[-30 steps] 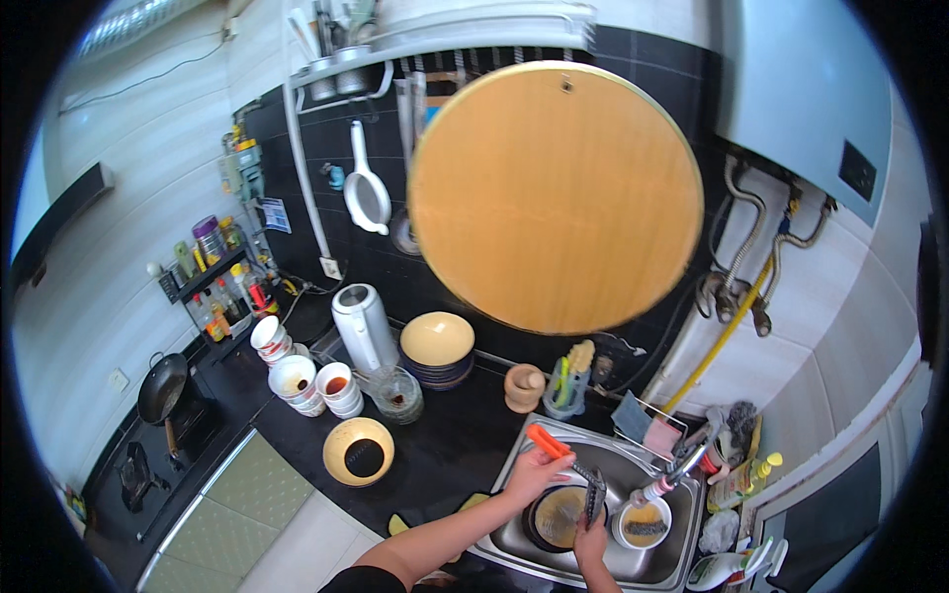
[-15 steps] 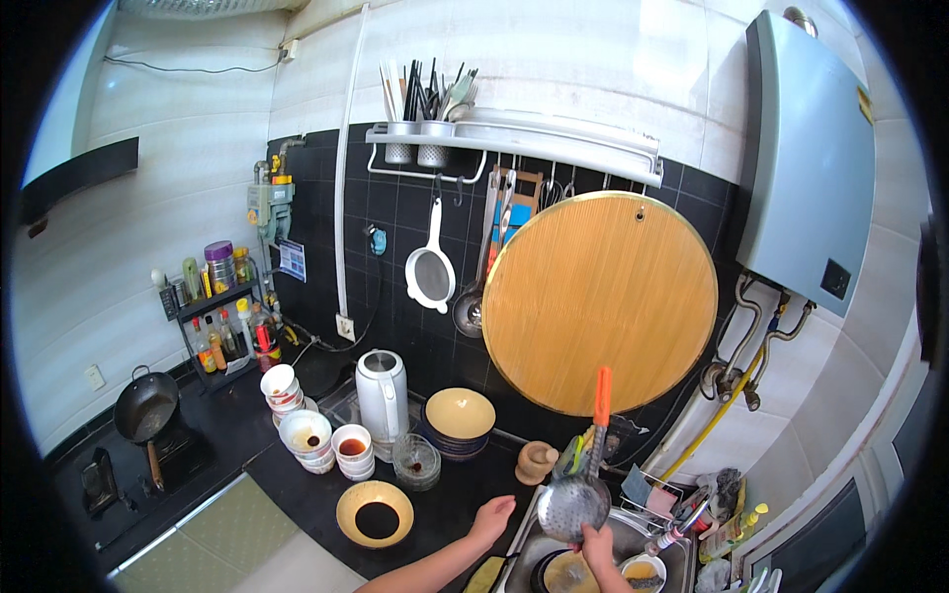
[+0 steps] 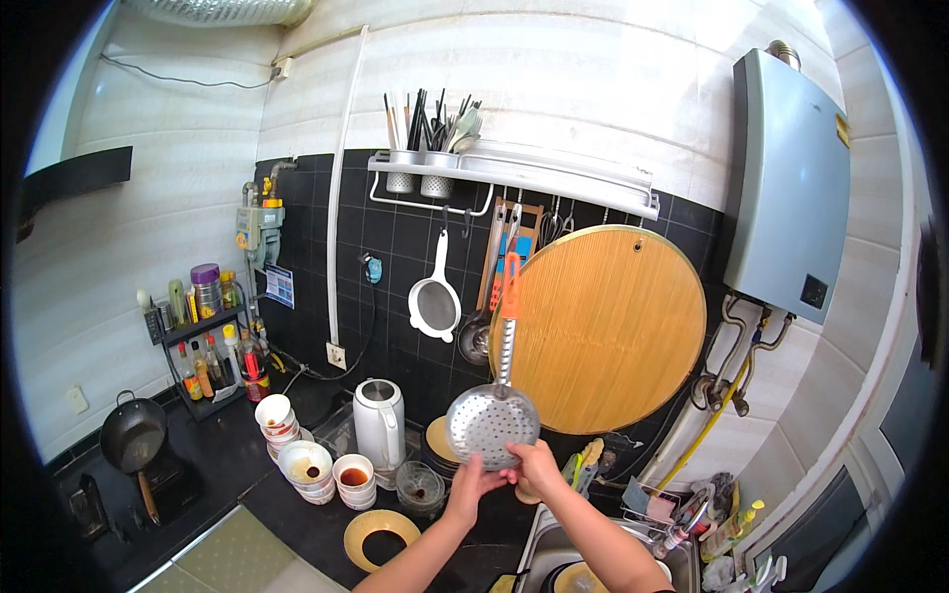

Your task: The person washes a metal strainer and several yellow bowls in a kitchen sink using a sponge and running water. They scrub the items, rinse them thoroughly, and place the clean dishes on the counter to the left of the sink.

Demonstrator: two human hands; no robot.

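Note:
A steel skimmer (image 3: pixel 492 427) with a perforated round bowl and an orange grip stands upright over the counter, grip end up. My right hand (image 3: pixel 534 468) pinches the lower right rim of the bowl. At the lower left rim my left hand (image 3: pixel 478 488) is closed too, its thumb against the bowl and its other fingers partly hidden. Behind the skimmer, a stack of bowls (image 3: pixel 435 442) and a wooden mortar (image 3: pixel 528 494) are partly covered. A yellow bowl with a dark centre (image 3: pixel 360 539) rests on the counter by my left forearm.
A sink (image 3: pixel 540 542) with dishes lies beneath my right forearm. Left of my hands stand a white kettle (image 3: pixel 380 425), a glass bowl (image 3: pixel 420 488) and stacked cups (image 3: pixel 354 482). A round cutting board (image 3: pixel 613 326) hangs on the wall behind. A wok (image 3: pixel 133 435) sits far left.
The skimmer has moved left and up from over the sink, in my right hand. My left hand has come to its rim. The view has shifted slightly.

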